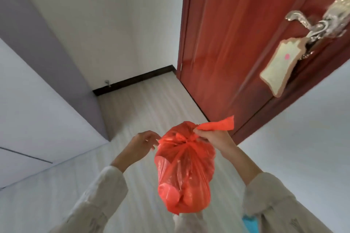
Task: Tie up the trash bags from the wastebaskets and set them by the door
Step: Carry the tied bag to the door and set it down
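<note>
A full red plastic trash bag [184, 172] hangs in the air in front of me, its neck drawn into a knot at the top. My right hand [214, 137] grips one loose end of the bag's mouth, which sticks out to the upper right. My left hand [141, 143] pinches the other short end at the knot's left side. The red-brown door [236, 39] stands just ahead on the right, its bottom edge near the bag.
A silver door handle [310, 22] carries a toast-shaped hanging tag [278, 66]. Pale wood-look floor [147, 104] runs to a white wall with a dark skirting board [132, 79]. A grey-and-white cabinet side stands at the left. Something blue [250, 224] shows at the bottom edge.
</note>
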### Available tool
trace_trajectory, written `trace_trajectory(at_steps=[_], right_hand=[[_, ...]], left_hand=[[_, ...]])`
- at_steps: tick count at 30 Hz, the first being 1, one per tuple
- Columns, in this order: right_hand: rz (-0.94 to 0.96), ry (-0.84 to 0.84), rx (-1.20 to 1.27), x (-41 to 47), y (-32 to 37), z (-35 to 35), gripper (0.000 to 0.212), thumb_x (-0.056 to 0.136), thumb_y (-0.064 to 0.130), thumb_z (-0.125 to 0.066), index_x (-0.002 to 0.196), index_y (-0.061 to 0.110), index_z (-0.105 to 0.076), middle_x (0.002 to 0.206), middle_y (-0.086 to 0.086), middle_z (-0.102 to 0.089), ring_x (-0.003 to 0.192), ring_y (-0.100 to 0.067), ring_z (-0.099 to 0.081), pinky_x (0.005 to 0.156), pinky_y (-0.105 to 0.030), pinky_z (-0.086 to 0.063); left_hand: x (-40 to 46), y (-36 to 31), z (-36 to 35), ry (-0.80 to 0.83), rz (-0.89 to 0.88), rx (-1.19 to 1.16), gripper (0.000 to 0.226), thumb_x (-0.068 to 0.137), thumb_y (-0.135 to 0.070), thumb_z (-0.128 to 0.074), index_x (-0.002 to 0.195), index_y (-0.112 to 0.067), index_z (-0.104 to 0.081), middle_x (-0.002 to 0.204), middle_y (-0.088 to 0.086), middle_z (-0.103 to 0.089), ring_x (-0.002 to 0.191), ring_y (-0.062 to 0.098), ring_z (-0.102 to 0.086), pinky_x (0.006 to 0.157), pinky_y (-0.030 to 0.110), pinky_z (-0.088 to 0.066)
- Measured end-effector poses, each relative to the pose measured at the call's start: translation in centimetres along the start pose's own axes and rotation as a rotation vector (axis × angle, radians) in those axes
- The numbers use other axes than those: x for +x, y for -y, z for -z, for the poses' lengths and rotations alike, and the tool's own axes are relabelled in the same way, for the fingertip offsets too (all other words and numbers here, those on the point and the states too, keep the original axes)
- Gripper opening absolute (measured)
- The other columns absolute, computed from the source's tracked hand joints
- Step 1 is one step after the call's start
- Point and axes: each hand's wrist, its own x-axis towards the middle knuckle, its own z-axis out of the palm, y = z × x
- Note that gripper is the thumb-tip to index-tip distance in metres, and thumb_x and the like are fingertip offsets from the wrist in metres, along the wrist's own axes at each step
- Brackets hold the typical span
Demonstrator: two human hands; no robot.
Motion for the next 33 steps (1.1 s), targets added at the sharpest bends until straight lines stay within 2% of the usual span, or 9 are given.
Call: trace_trajectory(at_steps=[3, 6, 15, 23, 25, 26, 29, 31, 33], right_hand=[[0.002, 0.091, -0.030, 6.5, 4.3, -0.2, 0.014, 0.081, 0.011, -0.068, 0.092, 0.003, -0.067, 0.073, -0.005, -0.065, 0.055, -0.006, -0.062, 0.060, -0.013, -0.052], [0.015, 0.144, -0.083, 12.6, 8.5, -0.2, 0.005, 0.081, 0.012, -0.068, 0.078, 0.009, -0.065, 0.073, -0.006, -0.065, 0.063, -0.013, -0.062, 0.065, -0.017, -0.053], [0.021, 0.216, -0.187, 32.1, 19.2, -2.5, 0.018, 0.083, 0.015, -0.065, 0.065, 0.016, -0.060, 0.064, -0.003, -0.061, 0.058, -0.012, -0.056, 0.056, -0.012, -0.044], [-0.050, 0.216, -0.366, 50.8, 25.9, -6.0, 0.019, 0.084, 0.021, -0.065, 0.066, 0.018, -0.060, 0.059, 0.005, -0.055, 0.048, -0.002, -0.051, 0.047, -0.005, -0.036], [-0.067, 0.242, -0.387, 55.1, 26.9, -6.9, 0.011, 0.085, 0.023, -0.064, 0.074, 0.021, -0.063, 0.063, 0.009, -0.057, 0.053, 0.005, -0.057, 0.053, 0.000, -0.039], [-0.091, 0.273, -0.396, 57.4, 27.3, -7.3, 0.006, 0.086, 0.024, -0.063, 0.081, 0.022, -0.065, 0.071, 0.008, -0.061, 0.067, 0.004, -0.061, 0.063, 0.000, -0.042], [-0.223, 0.294, -0.394, 63.5, 28.0, -8.5, 0.031, 0.087, 0.029, -0.060, 0.112, 0.011, -0.064, 0.105, 0.000, -0.062, 0.106, -0.018, -0.058, 0.094, -0.022, -0.042], [-0.263, 0.274, -0.377, 68.1, 27.8, -9.7, 0.038, 0.087, 0.026, -0.060, 0.113, -0.001, -0.062, 0.110, -0.011, -0.064, 0.107, -0.027, -0.060, 0.094, -0.030, -0.043], [-0.235, 0.273, -0.338, 73.1, 26.9, -11.3, 0.034, 0.088, 0.019, -0.059, 0.108, -0.009, -0.063, 0.106, -0.019, -0.066, 0.089, -0.025, -0.062, 0.085, -0.030, -0.047]], left_hand=[[5.5, -1.8, 1.9, -0.065, 0.031, -0.031, 0.039, 0.089, -0.001, -0.038, 0.073, -0.030, -0.057, 0.071, -0.006, -0.063, 0.048, -0.007, -0.056, 0.050, 0.006, -0.039], [10.6, -3.6, 3.7, -0.105, 0.060, -0.061, 0.033, 0.090, -0.003, -0.039, 0.077, -0.026, -0.059, 0.072, -0.006, -0.063, 0.049, -0.008, -0.056, 0.050, 0.004, -0.039], [27.6, -5.3, 10.2, -0.163, 0.120, -0.110, 0.027, 0.091, 0.000, -0.038, 0.092, -0.012, -0.061, 0.074, -0.004, -0.061, 0.051, -0.009, -0.057, 0.052, 0.004, -0.040], [48.0, -4.4, 18.3, -0.132, 0.172, -0.133, 0.031, 0.090, -0.004, -0.042, 0.076, -0.026, -0.058, 0.072, -0.005, -0.063, 0.051, -0.009, -0.057, 0.051, 0.005, -0.041], [52.5, -4.6, 19.9, -0.122, 0.194, -0.147, 0.026, 0.091, -0.003, -0.041, 0.081, -0.020, -0.059, 0.071, -0.004, -0.062, 0.050, -0.009, -0.057, 0.050, 0.005, -0.041], [54.6, -4.6, 20.6, -0.119, 0.203, -0.155, 0.024, 0.091, -0.002, -0.041, 0.083, -0.017, -0.059, 0.070, -0.003, -0.061, 0.050, -0.009, -0.057, 0.050, 0.005, -0.040], [60.2, -3.6, 21.9, -0.098, 0.248, -0.150, 0.022, 0.093, -0.004, -0.039, 0.088, -0.014, -0.059, 0.070, -0.005, -0.061, 0.050, -0.010, -0.056, 0.051, 0.004, -0.040], [63.9, -2.2, 22.2, -0.092, 0.279, -0.142, 0.022, 0.093, -0.006, -0.039, 0.089, -0.016, -0.059, 0.070, -0.008, -0.061, 0.051, -0.010, -0.056, 0.052, 0.003, -0.040], [67.7, -0.5, 22.1, -0.096, 0.310, -0.147, 0.023, 0.093, -0.009, -0.040, 0.086, -0.021, -0.058, 0.070, -0.009, -0.061, 0.052, -0.010, -0.056, 0.053, 0.003, -0.040]])
